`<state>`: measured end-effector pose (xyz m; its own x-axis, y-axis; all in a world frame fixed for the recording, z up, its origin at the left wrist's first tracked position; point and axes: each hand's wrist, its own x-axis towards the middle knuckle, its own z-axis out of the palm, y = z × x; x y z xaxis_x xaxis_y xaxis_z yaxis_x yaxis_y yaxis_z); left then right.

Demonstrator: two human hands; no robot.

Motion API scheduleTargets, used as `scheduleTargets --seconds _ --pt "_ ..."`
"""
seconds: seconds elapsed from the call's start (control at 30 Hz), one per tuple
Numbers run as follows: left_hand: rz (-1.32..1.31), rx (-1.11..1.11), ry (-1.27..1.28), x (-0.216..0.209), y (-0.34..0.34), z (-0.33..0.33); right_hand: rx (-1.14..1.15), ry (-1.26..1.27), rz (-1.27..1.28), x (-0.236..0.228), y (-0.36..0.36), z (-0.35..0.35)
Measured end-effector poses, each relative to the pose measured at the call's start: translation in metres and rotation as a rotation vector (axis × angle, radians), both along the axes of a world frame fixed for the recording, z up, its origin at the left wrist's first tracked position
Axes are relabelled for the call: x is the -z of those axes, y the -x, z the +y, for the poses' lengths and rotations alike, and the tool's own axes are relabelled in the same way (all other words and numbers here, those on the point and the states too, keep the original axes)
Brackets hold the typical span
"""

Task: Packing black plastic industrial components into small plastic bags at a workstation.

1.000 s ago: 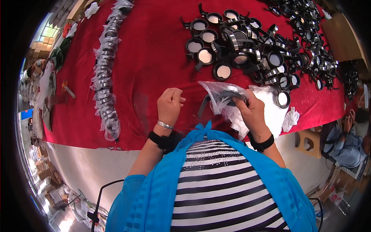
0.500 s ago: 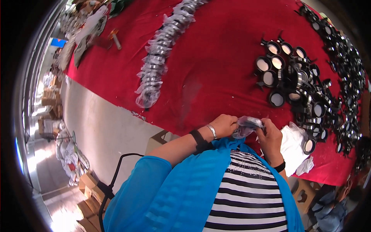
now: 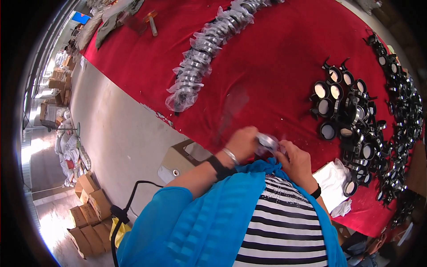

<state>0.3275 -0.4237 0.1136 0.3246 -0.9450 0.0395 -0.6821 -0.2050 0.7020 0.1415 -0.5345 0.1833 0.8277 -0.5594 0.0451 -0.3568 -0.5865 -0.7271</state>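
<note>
Just in front of my body, both hands hold a round silver-rimmed piece (image 3: 267, 141) partly in a clear plastic bag. My left hand (image 3: 243, 141), a little smeared by motion, is closed on the piece's left side. At its right side, my right hand (image 3: 296, 162) pinches the clear plastic with thumb and fingers. A stack of white plastic bags (image 3: 329, 184) lies beside my right wrist. Farther right is a pile of round black-framed pieces (image 3: 356, 113) with pale, mirror-like faces and black stems. Ahead to the left, similar pieces in clear bags form a long row (image 3: 195, 64).
A red cloth (image 3: 275, 89) covers the table. Many more black pieces (image 3: 404, 120) line its right side. An orange-and-white tool (image 3: 151, 23) lies at the far left. Cardboard boxes (image 3: 91, 207) stand on the floor at left, and a beige stool (image 3: 184, 158) is by the table edge.
My view has turned, so the table things sit differently in it. My left hand and the bagged piece have moved a little away from my body. Both hands keep their hold.
</note>
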Motion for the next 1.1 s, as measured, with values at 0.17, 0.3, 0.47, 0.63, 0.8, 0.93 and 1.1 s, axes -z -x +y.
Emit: scheduleTargets --seconds 0.17,0.3,0.47,0.63,0.8,0.93,1.1 --pt "-0.397 -0.484 -0.282 0.024 -0.133 0.07 0.197 -0.113 -0.035 0.009 0.018 -0.012" --pt "-0.586 -0.7 -0.288 0.04 -0.211 0.098 0.311 -0.238 -0.027 0.008 0.022 -0.01" --pt "-0.54 -0.74 -0.322 0.048 -0.236 0.069 0.264 -0.314 0.004 0.007 0.017 -0.009" --pt "-0.452 -0.694 -0.337 0.058 -0.252 0.074 0.345 -0.376 -0.082 0.004 0.025 -0.012" --pt "-0.446 -0.702 -0.221 0.029 -0.211 0.084 0.429 -0.473 -0.096 0.01 0.039 -0.017" --pt "-0.374 -0.497 0.092 -0.026 -0.119 0.015 0.507 -0.523 -0.182 0.017 0.048 -0.019" --pt "0.298 0.548 0.025 -0.061 0.013 -0.077 0.48 -0.778 -0.316 -0.002 0.038 -0.026"
